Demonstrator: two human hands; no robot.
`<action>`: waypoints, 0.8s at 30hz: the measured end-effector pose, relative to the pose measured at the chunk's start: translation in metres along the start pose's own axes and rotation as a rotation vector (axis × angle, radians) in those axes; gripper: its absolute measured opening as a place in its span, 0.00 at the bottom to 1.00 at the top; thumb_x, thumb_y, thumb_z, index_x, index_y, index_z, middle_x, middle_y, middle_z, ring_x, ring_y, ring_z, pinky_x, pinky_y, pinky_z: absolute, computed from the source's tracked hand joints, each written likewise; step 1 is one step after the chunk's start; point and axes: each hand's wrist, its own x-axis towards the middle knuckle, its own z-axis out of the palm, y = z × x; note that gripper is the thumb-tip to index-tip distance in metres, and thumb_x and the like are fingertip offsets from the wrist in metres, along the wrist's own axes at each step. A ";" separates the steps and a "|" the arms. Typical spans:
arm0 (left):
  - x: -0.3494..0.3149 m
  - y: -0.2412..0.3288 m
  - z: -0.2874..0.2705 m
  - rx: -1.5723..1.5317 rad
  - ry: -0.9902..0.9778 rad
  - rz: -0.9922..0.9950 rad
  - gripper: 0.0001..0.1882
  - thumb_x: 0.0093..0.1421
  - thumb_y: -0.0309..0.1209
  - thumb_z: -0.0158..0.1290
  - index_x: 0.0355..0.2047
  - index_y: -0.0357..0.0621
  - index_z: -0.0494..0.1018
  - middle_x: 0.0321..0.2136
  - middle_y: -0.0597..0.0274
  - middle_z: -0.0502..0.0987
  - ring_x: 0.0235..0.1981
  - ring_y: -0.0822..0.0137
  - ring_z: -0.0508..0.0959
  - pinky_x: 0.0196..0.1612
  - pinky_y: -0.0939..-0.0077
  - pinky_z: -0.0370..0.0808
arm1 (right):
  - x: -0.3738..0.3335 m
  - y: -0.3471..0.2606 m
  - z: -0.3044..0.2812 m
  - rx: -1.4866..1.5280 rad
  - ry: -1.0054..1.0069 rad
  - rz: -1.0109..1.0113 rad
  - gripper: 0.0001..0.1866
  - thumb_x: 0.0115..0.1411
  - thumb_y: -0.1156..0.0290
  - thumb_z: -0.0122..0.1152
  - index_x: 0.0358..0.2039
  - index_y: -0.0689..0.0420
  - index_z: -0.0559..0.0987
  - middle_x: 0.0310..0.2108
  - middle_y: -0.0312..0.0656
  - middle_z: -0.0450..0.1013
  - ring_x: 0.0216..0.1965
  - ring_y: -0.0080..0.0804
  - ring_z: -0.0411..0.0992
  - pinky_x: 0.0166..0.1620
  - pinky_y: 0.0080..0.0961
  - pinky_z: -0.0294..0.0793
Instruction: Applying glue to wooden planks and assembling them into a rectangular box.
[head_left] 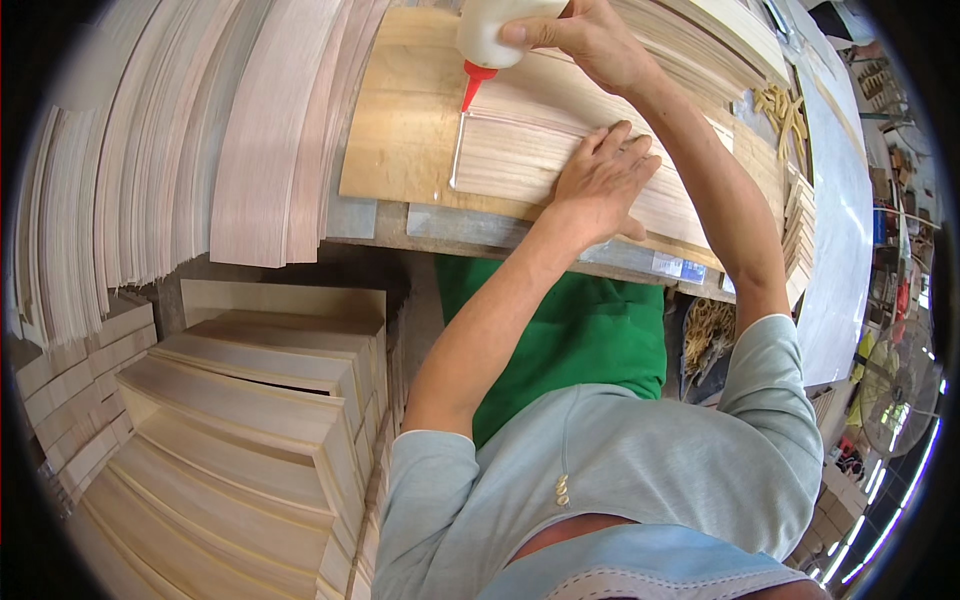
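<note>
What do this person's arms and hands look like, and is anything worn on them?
Both hands, the left hand and the right hand, are bare: no gloves, and no rings or watch that I can make out. The forearms are bare too. The short sleeves of a pale grey-blue shirt end above the elbows. A small row of pale buttons shows on the shirt's chest.

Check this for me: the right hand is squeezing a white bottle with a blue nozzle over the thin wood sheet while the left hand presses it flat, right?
Not quite: the head view shows a red nozzle on the white bottle. The right hand holds it over the wood sheet; the left hand presses it flat.
</note>
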 end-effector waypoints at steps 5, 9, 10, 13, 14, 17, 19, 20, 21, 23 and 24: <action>-0.001 -0.001 0.000 -0.002 -0.011 -0.003 0.47 0.43 0.49 0.64 0.61 0.49 0.59 0.63 0.62 0.56 0.67 0.59 0.48 0.67 0.62 0.44 | 0.002 -0.001 -0.001 -0.040 0.063 0.013 0.34 0.50 0.76 0.68 0.57 0.59 0.65 0.47 0.39 0.72 0.50 0.29 0.69 0.55 0.28 0.67; -0.001 -0.001 0.001 -0.008 0.001 0.008 0.46 0.43 0.49 0.64 0.61 0.49 0.59 0.63 0.61 0.56 0.67 0.58 0.48 0.67 0.62 0.44 | 0.004 0.004 -0.006 0.010 0.102 -0.004 0.34 0.50 0.76 0.67 0.57 0.59 0.65 0.47 0.39 0.72 0.50 0.29 0.69 0.55 0.28 0.67; -0.001 -0.001 0.000 -0.011 0.004 0.011 0.46 0.43 0.49 0.64 0.61 0.48 0.59 0.63 0.61 0.56 0.67 0.58 0.48 0.67 0.62 0.44 | 0.007 0.005 -0.010 0.001 -0.001 -0.173 0.33 0.50 0.77 0.67 0.57 0.59 0.65 0.47 0.40 0.72 0.50 0.29 0.69 0.54 0.28 0.68; -0.001 0.001 -0.003 -0.014 0.001 0.012 0.46 0.42 0.49 0.64 0.60 0.48 0.60 0.63 0.61 0.56 0.66 0.58 0.49 0.67 0.62 0.45 | 0.009 0.005 -0.017 -0.034 -0.010 -0.210 0.33 0.50 0.77 0.67 0.57 0.60 0.65 0.48 0.40 0.72 0.50 0.29 0.69 0.54 0.29 0.68; -0.001 0.001 -0.004 -0.015 -0.007 0.005 0.46 0.42 0.49 0.64 0.60 0.48 0.60 0.63 0.60 0.56 0.66 0.58 0.49 0.67 0.62 0.46 | 0.011 0.004 -0.017 -0.053 0.082 -0.075 0.33 0.50 0.77 0.67 0.57 0.60 0.65 0.48 0.40 0.72 0.50 0.29 0.69 0.54 0.29 0.68; 0.000 0.000 -0.001 -0.010 0.001 0.005 0.47 0.41 0.49 0.64 0.60 0.47 0.60 0.63 0.61 0.56 0.66 0.57 0.49 0.67 0.61 0.46 | 0.012 0.004 -0.018 -0.064 0.124 -0.121 0.33 0.50 0.78 0.67 0.57 0.60 0.65 0.47 0.39 0.72 0.50 0.29 0.69 0.54 0.30 0.68; 0.000 0.000 0.000 -0.010 0.007 0.010 0.47 0.41 0.49 0.64 0.60 0.47 0.60 0.63 0.61 0.56 0.66 0.57 0.50 0.67 0.61 0.46 | 0.012 0.003 -0.019 -0.044 0.137 -0.115 0.33 0.50 0.78 0.67 0.56 0.59 0.65 0.47 0.39 0.72 0.50 0.29 0.69 0.54 0.29 0.69; 0.000 -0.001 0.000 -0.012 0.013 0.011 0.47 0.41 0.49 0.64 0.60 0.47 0.60 0.63 0.61 0.56 0.66 0.57 0.50 0.67 0.61 0.46 | 0.012 0.002 -0.019 -0.024 0.148 -0.108 0.32 0.50 0.79 0.66 0.56 0.59 0.66 0.47 0.39 0.72 0.50 0.29 0.69 0.55 0.29 0.69; 0.000 -0.001 0.001 -0.010 0.012 0.012 0.47 0.41 0.49 0.64 0.60 0.47 0.60 0.63 0.61 0.56 0.66 0.57 0.50 0.67 0.61 0.46 | 0.013 0.002 -0.019 -0.023 0.149 -0.110 0.32 0.50 0.79 0.66 0.56 0.59 0.66 0.47 0.39 0.72 0.50 0.29 0.69 0.55 0.29 0.69; -0.001 0.000 0.001 -0.016 0.025 0.012 0.47 0.41 0.49 0.65 0.59 0.47 0.61 0.63 0.61 0.56 0.66 0.57 0.50 0.67 0.61 0.47 | 0.012 0.003 -0.019 0.037 0.151 -0.145 0.31 0.50 0.80 0.66 0.55 0.59 0.66 0.47 0.39 0.72 0.51 0.29 0.69 0.54 0.29 0.69; -0.002 0.000 0.001 -0.014 0.024 0.015 0.47 0.41 0.49 0.65 0.59 0.47 0.61 0.63 0.61 0.56 0.66 0.57 0.50 0.67 0.61 0.47 | 0.012 0.004 -0.018 0.036 0.153 -0.147 0.31 0.50 0.80 0.66 0.55 0.59 0.66 0.47 0.39 0.72 0.51 0.29 0.69 0.54 0.29 0.69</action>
